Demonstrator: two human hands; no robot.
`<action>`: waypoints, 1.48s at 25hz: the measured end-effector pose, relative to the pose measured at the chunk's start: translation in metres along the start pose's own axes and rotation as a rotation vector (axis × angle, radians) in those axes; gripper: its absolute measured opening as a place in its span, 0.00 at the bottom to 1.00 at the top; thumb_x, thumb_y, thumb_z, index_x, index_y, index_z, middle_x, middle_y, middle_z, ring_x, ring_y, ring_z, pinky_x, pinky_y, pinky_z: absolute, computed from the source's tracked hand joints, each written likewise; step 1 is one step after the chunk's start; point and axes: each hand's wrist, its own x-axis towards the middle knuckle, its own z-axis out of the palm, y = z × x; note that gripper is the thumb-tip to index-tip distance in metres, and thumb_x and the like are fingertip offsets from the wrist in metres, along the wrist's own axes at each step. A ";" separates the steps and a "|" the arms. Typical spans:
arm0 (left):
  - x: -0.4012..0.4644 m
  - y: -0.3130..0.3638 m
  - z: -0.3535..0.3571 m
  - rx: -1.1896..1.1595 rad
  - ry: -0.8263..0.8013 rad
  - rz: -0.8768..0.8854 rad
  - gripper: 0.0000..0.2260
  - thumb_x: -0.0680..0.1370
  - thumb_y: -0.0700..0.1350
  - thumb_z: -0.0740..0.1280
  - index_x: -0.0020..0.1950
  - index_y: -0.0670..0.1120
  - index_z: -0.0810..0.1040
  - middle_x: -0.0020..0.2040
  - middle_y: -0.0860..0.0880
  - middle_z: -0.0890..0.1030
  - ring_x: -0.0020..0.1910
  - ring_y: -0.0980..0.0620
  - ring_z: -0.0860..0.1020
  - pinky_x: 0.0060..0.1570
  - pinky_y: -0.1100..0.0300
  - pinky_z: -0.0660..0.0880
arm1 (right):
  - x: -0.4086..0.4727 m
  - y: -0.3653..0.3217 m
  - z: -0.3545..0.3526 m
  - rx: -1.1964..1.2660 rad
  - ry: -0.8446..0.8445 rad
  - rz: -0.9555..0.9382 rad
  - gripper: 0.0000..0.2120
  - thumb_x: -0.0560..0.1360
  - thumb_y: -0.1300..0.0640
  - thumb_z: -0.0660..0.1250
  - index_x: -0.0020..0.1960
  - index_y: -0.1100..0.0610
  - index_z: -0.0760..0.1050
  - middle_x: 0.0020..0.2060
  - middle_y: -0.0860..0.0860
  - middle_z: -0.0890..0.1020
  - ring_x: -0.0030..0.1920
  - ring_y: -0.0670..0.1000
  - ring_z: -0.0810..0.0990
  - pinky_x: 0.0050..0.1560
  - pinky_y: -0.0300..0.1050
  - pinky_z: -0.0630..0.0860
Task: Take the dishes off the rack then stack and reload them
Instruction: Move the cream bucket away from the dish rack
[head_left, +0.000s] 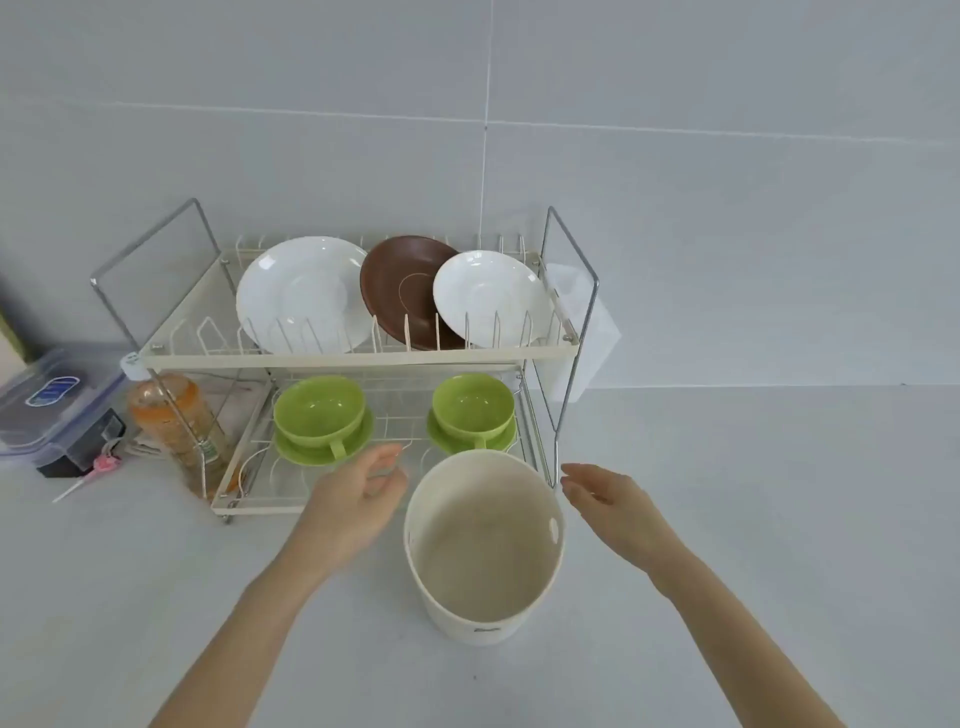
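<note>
Head camera looked down over a pale grey countertop (156, 597) toward a two-tier cream wire dish rack (358, 358) that stood against a grey tiled wall (675, 156). On the upper tier three dishes leaned upright in the slots: a large white round plate (304, 293) at the left, a brown round saucer (402, 288) in the middle, partly covered by a smaller white round plate (491, 299) at the right. On the lower tier sat two light green cups, each on a matching green saucer: the left green cup (319, 410) on its saucer (296, 452), and the right green cup (472, 405) on its saucer (447, 439).

Just in front of the rack, on the counter, stood a tall cream plastic bucket-shaped container (483, 545), open at the top and apparently empty. The person's left hand (353, 506) hung just beside the container's left rim, fingers loosely curled and apart, holding nothing; whether it touched the rim I could not tell. The right hand (618, 509) was close to the right rim, fingers spread and stretched toward the rack's chrome upright, also gripping nothing.

To the left of the rack stood an orange-tinted clear plastic bottle (171, 415), a clear lidded plastic storage box with blue clips (52, 400), and a small pink-handled utensil (88, 475) lying on the counter.
</note>
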 end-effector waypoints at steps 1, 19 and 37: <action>-0.001 -0.008 0.006 -0.044 -0.004 -0.042 0.17 0.77 0.43 0.61 0.67 0.45 0.70 0.66 0.46 0.74 0.59 0.52 0.75 0.54 0.67 0.64 | 0.000 0.005 0.007 0.026 -0.016 0.021 0.19 0.76 0.54 0.59 0.67 0.52 0.69 0.55 0.46 0.78 0.55 0.44 0.74 0.58 0.38 0.65; -0.031 -0.045 0.054 -0.401 -0.072 -0.249 0.17 0.77 0.41 0.59 0.60 0.60 0.72 0.55 0.58 0.80 0.55 0.60 0.76 0.58 0.58 0.71 | -0.013 0.034 0.069 0.385 0.161 0.087 0.14 0.79 0.52 0.53 0.56 0.48 0.76 0.42 0.40 0.80 0.48 0.45 0.77 0.46 0.38 0.71; -0.057 0.009 0.123 -0.394 -0.097 -0.113 0.18 0.77 0.41 0.59 0.56 0.64 0.73 0.52 0.62 0.81 0.54 0.59 0.78 0.62 0.50 0.72 | -0.045 0.074 -0.018 0.361 0.263 0.025 0.13 0.78 0.53 0.53 0.44 0.42 0.75 0.36 0.44 0.78 0.41 0.44 0.75 0.41 0.38 0.71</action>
